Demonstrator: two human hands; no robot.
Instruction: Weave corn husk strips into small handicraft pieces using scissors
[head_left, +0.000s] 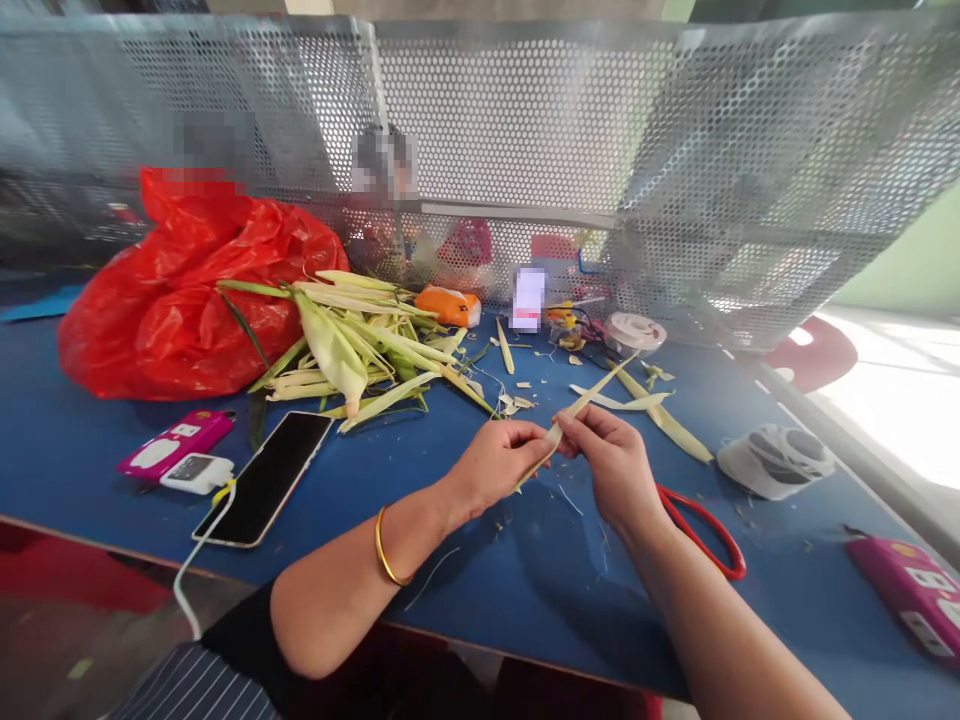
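A pale green corn husk strip (592,392) runs between my two hands above the blue table (480,590). My left hand (506,462) pinches its lower part, with a gold bangle on that wrist. Close beside it, my right hand (609,455) grips the same strip between thumb and fingers. The strip's thin end points up and away to the right. Beyond my right hand lie loose husk pieces (679,428). A large heap of husks (375,345) is to the left of my hands. Red scissor handles (709,535) show partly behind my right forearm.
A red plastic bag (187,300) stands at the back left. Nearer are a black-screened phone (266,480), a white cabled device (199,472) and a magenta pack (176,443). At right are a white tape roll (635,332), a wrapped roll (776,460) and another magenta pack (907,590). A perforated metal screen (517,120) borders the back.
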